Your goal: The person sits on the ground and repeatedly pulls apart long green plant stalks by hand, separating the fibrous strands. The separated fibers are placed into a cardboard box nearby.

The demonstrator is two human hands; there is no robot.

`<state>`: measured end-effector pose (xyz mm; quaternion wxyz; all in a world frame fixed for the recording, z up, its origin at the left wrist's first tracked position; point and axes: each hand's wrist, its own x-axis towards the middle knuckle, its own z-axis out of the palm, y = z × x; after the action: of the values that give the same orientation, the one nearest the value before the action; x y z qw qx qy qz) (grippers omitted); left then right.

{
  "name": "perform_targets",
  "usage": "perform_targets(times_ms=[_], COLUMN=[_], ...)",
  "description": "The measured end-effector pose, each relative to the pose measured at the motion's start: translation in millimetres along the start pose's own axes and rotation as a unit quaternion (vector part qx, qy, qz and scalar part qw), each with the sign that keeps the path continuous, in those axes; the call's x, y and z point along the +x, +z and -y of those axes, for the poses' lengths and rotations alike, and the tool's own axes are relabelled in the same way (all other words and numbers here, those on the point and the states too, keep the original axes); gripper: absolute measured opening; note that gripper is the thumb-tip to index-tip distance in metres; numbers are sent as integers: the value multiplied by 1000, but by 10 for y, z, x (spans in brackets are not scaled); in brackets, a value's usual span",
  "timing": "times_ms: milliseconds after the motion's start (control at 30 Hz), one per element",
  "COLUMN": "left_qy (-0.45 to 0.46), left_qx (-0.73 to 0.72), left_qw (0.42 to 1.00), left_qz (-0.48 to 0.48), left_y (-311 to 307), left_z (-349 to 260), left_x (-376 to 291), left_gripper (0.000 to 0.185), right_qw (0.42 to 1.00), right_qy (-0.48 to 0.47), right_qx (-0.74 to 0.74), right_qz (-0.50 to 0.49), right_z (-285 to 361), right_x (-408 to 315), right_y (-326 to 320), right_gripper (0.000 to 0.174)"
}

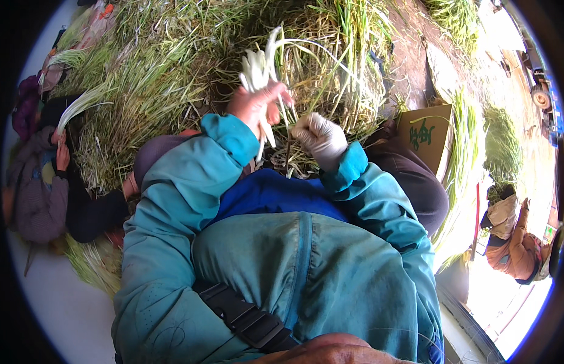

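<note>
My bare left hand (257, 107) grips a small bunch of pale, white-stemmed allium stalks (255, 68), perhaps scallions or garlic greens. Their white ends stick up above the fist, and some pale ends hang below it. To its right, my right hand (322, 136) wears a whitish glove, its fingers curled in. The gloved fingertips are right beside a thin stalk (286, 116) hanging from the left hand; whether they pinch it is unclear. Both hands are above my blue-covered lap (277, 193). Beyond them lies a large heap of green and straw-coloured stalks (172, 68).
A cardboard box (425, 132) bearing writing stands beside my right knee (409, 173). Long green stalks (464, 173) lie past it. At left, a person (40, 182) holds pale stalks (84, 103). Another person (514, 245) is at far right, below a blue vehicle (548, 100).
</note>
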<state>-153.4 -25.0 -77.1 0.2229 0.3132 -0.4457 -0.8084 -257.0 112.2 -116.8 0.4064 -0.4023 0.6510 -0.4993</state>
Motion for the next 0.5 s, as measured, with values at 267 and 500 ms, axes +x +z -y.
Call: perform_targets(times_ms=[267, 500], left_qy=[137, 59], left_qx=[-62, -166], left_qw=[986, 983], left_qz=[-72, -44], left_y=[-345, -432], left_z=[-450, -520], left_x=[133, 189], left_gripper=[18, 16], right_qw=[791, 674], right_qy=[161, 258], right_qx=[-491, -547], right_qz=[327, 424], right_z=[-700, -1196], right_x=[-165, -188], right_y=[-173, -553], right_gripper=[15, 26])
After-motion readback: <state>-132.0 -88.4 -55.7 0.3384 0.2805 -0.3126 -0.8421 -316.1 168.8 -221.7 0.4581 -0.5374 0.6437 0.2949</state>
